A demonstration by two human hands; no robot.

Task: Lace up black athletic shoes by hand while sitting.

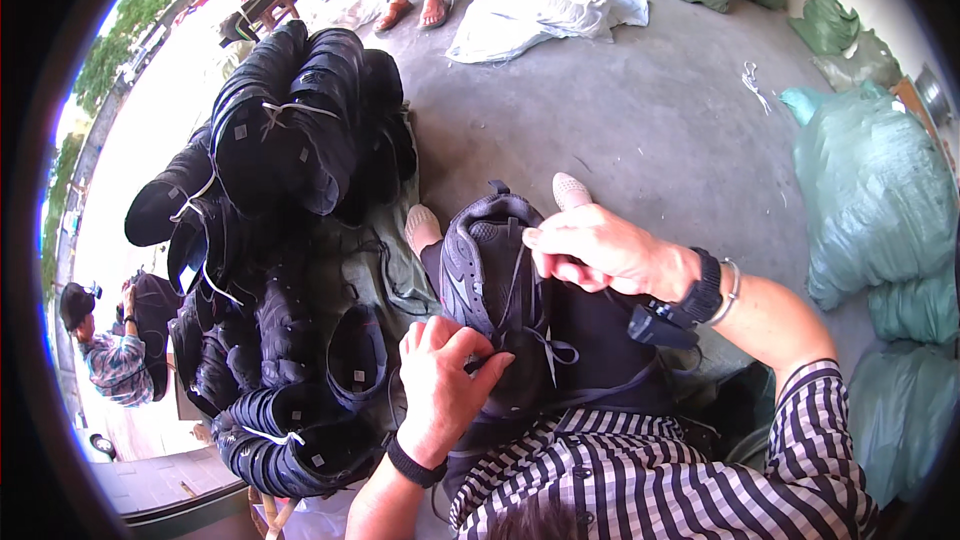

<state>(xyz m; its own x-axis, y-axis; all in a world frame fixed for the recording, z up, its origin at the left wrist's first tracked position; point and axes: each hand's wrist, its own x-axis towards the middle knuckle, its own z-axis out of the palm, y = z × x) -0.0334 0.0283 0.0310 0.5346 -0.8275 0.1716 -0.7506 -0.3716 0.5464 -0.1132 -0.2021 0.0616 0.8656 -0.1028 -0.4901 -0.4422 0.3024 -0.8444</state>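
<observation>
A black sneaker [462, 265] with a pale side mark rests on my lap, its heel loop pointing away from me. My left hand [440, 380] is closed at the front part of the shoe, thumb and fingers pinched against its side. What lies between those fingertips is mostly hidden. Above the shoe's opening, my right hand [605, 250] pinches a dark shoelace [515, 280] that runs down to the eyelets. A looped lace end with a light tip [562, 351] hangs over the right side of the toe.
Tied bundles of black shoe parts [290, 130] are heaped on my left, beside a loose black piece [357, 355]. Green sacks [880, 190] stand at the right, and a white sack [540, 5] lies ahead. Other people [115, 350] sit at the left and far side.
</observation>
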